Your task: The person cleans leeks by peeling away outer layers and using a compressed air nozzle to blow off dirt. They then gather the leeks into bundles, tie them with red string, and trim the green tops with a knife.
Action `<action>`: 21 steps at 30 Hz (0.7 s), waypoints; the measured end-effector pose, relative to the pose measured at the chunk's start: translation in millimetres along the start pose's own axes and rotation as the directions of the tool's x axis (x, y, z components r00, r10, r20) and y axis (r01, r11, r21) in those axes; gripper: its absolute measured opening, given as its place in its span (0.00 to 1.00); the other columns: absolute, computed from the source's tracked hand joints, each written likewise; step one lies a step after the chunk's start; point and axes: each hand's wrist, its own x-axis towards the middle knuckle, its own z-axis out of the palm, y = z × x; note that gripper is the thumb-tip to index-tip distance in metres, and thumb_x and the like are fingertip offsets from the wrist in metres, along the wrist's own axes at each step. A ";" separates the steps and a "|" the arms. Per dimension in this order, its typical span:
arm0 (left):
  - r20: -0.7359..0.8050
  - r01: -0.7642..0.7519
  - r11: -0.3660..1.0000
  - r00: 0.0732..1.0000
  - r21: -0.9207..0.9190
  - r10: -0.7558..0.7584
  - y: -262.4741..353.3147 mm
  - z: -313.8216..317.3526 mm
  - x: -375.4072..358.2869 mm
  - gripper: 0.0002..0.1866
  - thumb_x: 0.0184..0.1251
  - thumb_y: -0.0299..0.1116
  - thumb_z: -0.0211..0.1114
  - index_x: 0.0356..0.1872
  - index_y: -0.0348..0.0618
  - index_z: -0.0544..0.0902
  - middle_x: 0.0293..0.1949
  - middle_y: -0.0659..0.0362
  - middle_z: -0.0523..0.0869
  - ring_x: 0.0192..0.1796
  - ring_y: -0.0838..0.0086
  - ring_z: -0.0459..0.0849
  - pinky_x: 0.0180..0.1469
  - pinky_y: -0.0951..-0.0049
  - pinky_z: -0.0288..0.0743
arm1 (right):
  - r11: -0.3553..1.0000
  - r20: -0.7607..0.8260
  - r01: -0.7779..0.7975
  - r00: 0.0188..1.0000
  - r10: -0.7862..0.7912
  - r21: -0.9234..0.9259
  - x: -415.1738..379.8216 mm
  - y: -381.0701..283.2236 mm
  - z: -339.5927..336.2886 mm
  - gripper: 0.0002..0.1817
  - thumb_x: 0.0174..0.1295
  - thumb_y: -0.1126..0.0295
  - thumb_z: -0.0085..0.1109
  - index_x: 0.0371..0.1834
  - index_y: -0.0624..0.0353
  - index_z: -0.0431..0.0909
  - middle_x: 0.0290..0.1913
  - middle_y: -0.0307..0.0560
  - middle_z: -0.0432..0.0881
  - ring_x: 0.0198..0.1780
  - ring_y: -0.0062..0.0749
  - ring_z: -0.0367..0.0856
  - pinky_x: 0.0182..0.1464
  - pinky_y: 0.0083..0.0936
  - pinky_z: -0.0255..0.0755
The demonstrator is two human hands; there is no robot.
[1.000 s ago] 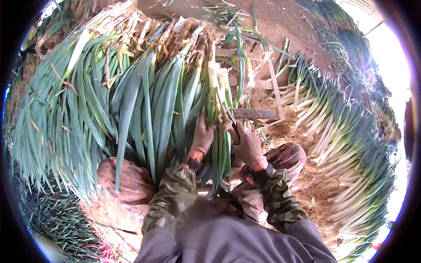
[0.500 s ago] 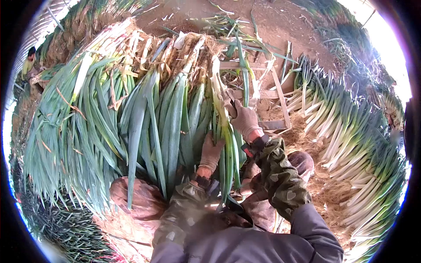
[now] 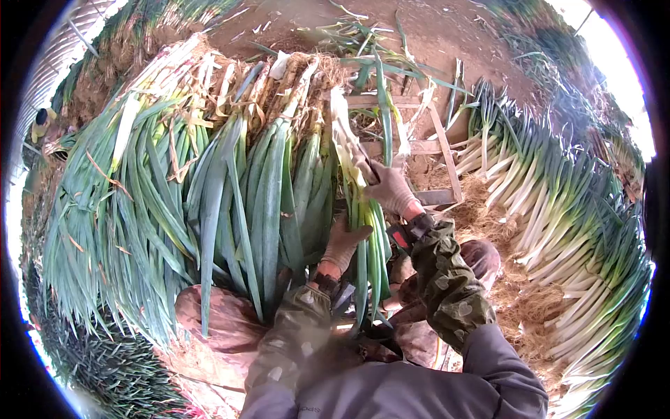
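Observation:
My left hand (image 3: 343, 243), in a pale work glove, is closed around the green leaves of a leek (image 3: 342, 122), with the thumb laid over them. The leek stands lengthwise before me, its white end pointing away and its leaves hanging toward my lap. My right hand (image 3: 391, 187), also gloved, is closed on a small knife (image 3: 366, 159) with a thin blade and dark handle. The blade lies along the right side of the pale stalk; whether it cuts in cannot be seen. To the left, a thick pile of untrimmed leeks (image 3: 272, 181) lies close by my left hand.
A wooden frame (image 3: 444, 150) lies on the soil beyond my right hand. Cleaned leeks (image 3: 537, 216) form a long row at the right, beside brown root scraps (image 3: 527, 307). Loose leaves (image 3: 359, 36) litter the ground ahead. Another person (image 3: 43, 124) is at the far left.
My left hand has shifted slightly right and its thumb now crosses the leaves. The leek's white end sits a little lower and left. My right hand has hardly moved. The far person has bent down.

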 end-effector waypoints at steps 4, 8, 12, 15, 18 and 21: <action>0.032 0.012 0.999 0.999 0.050 -0.013 -5.8 12.1 1.1 0.21 0.57 0.29 0.73 0.53 0.39 0.83 0.41 0.61 0.86 0.39 0.75 0.82 0.45 0.71 0.77 | 0.978 -0.016 0.102 0.995 -0.101 0.179 -9.4 15.1 -7.8 0.32 0.55 0.68 0.73 0.65 0.64 0.75 0.39 0.40 0.84 0.40 0.20 0.76 0.47 0.27 0.77; 0.048 0.076 0.991 0.995 0.108 -0.082 -25.4 26.9 8.6 0.15 0.56 0.31 0.71 0.45 0.39 0.84 0.34 0.63 0.84 0.33 0.78 0.79 0.38 0.73 0.75 | 0.959 -0.006 0.099 0.995 -0.101 0.267 1.5 22.9 -7.1 0.28 0.59 0.66 0.72 0.62 0.64 0.77 0.38 0.39 0.83 0.41 0.21 0.75 0.49 0.25 0.75; 0.086 0.080 0.871 0.987 0.485 -0.138 -62.7 38.6 7.1 0.13 0.56 0.34 0.72 0.40 0.40 0.84 0.30 0.62 0.84 0.31 0.77 0.80 0.37 0.72 0.75 | 0.994 0.030 0.088 0.995 -0.090 0.066 10.3 28.3 -9.4 0.27 0.60 0.64 0.72 0.60 0.65 0.78 0.37 0.39 0.83 0.40 0.21 0.76 0.45 0.26 0.76; 0.221 -0.042 0.878 0.972 0.477 -0.074 -40.5 78.6 -19.9 0.13 0.56 0.34 0.69 0.40 0.38 0.85 0.26 0.62 0.85 0.29 0.76 0.81 0.36 0.69 0.77 | 0.746 0.039 -0.067 0.998 0.055 0.663 -8.8 9.4 -30.7 0.20 0.60 0.64 0.71 0.51 0.62 0.80 0.35 0.37 0.82 0.37 0.17 0.77 0.39 0.16 0.75; 0.266 -0.129 0.586 0.952 0.800 -0.154 -44.2 99.8 -29.8 0.16 0.59 0.37 0.68 0.47 0.42 0.84 0.29 0.50 0.87 0.33 0.57 0.88 0.39 0.59 0.81 | 0.979 -0.056 0.003 0.998 0.009 0.205 -15.6 31.1 -36.7 0.25 0.60 0.63 0.72 0.56 0.64 0.77 0.33 0.39 0.79 0.34 0.22 0.74 0.38 0.25 0.73; 0.327 -0.382 0.303 0.920 0.873 0.217 -16.9 81.4 -23.5 0.18 0.62 0.44 0.70 0.46 0.44 0.83 0.30 0.48 0.85 0.38 0.49 0.87 0.38 0.53 0.80 | 0.958 -0.015 -0.174 0.983 0.182 0.230 -54.5 2.7 -43.5 0.25 0.60 0.63 0.71 0.59 0.62 0.77 0.37 0.49 0.87 0.37 0.31 0.84 0.44 0.31 0.78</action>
